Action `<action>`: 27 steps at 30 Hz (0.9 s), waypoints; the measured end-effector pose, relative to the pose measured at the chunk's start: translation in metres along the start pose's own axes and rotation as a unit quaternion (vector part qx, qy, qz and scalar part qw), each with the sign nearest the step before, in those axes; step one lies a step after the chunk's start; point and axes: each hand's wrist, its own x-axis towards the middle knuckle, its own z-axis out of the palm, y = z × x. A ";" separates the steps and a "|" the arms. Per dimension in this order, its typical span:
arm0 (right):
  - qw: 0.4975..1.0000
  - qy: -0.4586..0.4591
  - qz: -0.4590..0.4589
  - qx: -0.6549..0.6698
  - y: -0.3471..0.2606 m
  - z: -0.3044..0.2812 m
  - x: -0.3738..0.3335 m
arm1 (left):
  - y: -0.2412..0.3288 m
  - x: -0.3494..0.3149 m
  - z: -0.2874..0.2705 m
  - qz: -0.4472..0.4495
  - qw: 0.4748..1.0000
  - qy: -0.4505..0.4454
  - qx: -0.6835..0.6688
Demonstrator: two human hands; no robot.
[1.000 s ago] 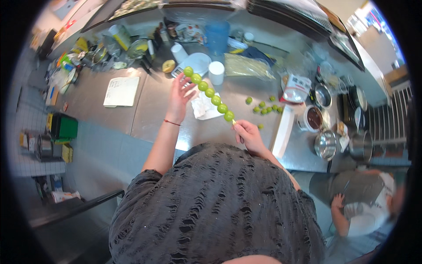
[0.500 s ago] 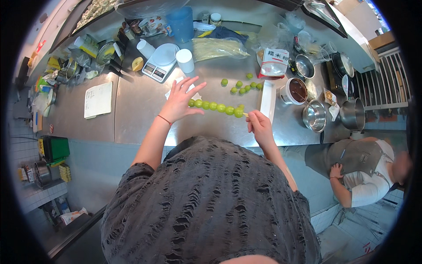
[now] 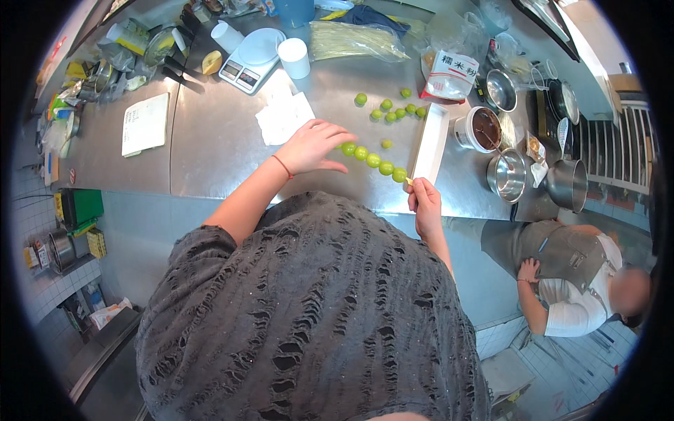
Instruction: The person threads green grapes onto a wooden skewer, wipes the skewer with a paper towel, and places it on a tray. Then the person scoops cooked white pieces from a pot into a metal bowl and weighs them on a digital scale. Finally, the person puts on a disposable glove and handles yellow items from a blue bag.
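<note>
Skewer [image 3: 373, 161] now angled btwn L hand [image 3: 312, 148] & R hand [image 3: 426, 202]; ran straighter across a sec ago. L: fingers less splayed, part-open by far end, contact unclear. R: pinching near end, so prob. bears the wt.

White digital scale [image 3: 258, 50], notebook [image 3: 145, 126], steel pot [image 3: 569, 186] (at right)

The metal table [image 3: 217, 144] bears 1 notebook [image 3: 145, 125], 1 scale [image 3: 255, 56], loose green fruits [image 3: 386, 104] and 1 white tray [image 3: 430, 144]
</note>
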 end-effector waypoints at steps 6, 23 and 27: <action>1.000 0.003 0.005 0.006 -0.004 -0.005 -0.002 | 0.005 0.013 0.019 0.026 0.999 -0.014 0.038; 0.990 0.130 0.058 0.022 0.031 -0.091 -0.019 | -0.114 0.012 0.061 -0.037 0.996 -0.072 0.041; 0.981 0.157 0.043 0.106 0.049 -0.072 -0.001 | -0.131 0.028 0.108 -0.045 0.991 -0.114 0.059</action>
